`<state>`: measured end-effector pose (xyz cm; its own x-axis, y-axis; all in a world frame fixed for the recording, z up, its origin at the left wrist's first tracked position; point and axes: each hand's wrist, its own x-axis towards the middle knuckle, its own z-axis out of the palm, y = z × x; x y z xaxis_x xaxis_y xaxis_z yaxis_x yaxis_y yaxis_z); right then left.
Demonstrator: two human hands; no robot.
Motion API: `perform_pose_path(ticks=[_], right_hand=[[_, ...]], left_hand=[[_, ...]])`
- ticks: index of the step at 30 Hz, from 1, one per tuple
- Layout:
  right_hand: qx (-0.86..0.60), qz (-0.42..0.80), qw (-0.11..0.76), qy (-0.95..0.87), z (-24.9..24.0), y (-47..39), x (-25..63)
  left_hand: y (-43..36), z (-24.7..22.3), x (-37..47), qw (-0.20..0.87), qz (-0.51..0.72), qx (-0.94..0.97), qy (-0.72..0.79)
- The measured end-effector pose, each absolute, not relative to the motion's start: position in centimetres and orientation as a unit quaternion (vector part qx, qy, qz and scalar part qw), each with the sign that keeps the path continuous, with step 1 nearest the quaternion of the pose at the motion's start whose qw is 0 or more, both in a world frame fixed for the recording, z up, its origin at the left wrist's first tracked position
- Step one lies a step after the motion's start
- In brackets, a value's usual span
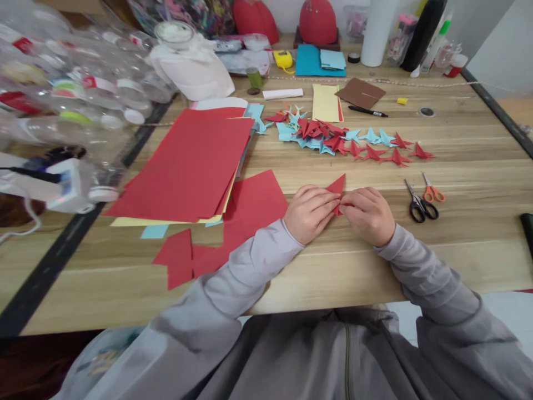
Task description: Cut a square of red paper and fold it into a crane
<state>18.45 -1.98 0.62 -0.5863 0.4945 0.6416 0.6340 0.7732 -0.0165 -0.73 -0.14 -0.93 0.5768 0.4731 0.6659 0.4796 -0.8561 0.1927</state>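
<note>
On the pale wooden worktop (328,272), the left hand (307,215) holds a pointed, folded red paper (338,184) under fingers (320,198) pressed together; the right hand (368,216) pinches its edge; better to align well before creasing

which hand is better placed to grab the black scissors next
Probably the right hand: the black scissors lie to its right, while the left hand, resting on the folded red paper, is farther off. Both touch the paper.
</note>
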Motion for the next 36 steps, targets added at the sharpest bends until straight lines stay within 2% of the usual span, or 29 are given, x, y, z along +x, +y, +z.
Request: perform_pose_path(ticks=[12,17,23,31,36], right_hand=[[-0.325,-0.035,0.330,-0.885,1.0,-2.3,17.8],[-0.309,-0.061,0.331,-0.889,1.0,-2.2,17.8],[-0.326,-0.036,0.348,-0.878,0.9,-2.2,18.0],[-0.401,0.104,0.517,-0.749,2.3,-2.1,18.8],[-0.454,0.185,0.641,-0.591,2.6,-1.1,19.7]], left_hand=[[-0.2,-0.3,-0.9,0.076,-0.374,-0.887,-0.261],[-0.2,-0.5,-0.9,0.057,-0.359,-0.895,-0.257],[0.1,-0.3,-1.2,0.053,-0.331,-0.913,-0.231],[2.0,-0.6,-3.4,0.033,-0.361,-0.877,-0.315],[2.3,-0.4,-3.6,-0.049,-0.442,-0.793,-0.417]])
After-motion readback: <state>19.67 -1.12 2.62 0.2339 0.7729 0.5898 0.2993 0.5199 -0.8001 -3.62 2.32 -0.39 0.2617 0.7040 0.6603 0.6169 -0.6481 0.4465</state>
